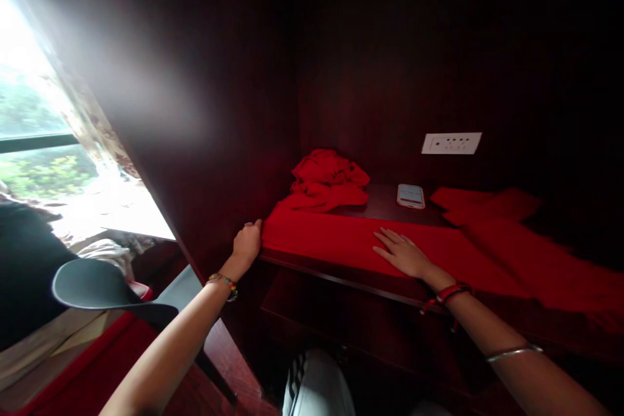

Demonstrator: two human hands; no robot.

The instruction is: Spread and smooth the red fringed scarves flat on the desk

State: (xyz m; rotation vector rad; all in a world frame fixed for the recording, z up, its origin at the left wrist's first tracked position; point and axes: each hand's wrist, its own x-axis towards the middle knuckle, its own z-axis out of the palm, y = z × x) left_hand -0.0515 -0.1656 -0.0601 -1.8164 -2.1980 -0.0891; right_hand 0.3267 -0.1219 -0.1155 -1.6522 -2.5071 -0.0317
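Note:
A long strip of red cloth (331, 234) lies along the front of a dark wooden shelf. At its left end my left hand (247, 240) is closed, pinching the cloth's edge beside the side panel. Flat on the strip rests my right hand (402, 255), its fingers stretched out and palm down. Behind the strip, at the back left, sits a crumpled heap of red cloth (329, 175). More red fabric (492, 205) lies loosely folded toward the right, with its far end lost in the dark.
A phone (411, 196) lies on the shelf behind the strip. A white socket plate (451, 143) is on the back wall. Left of the dark side panel (195, 78) stand a grey chair (97, 283) and a bright window (39, 117). My knee (319, 383) is under the shelf.

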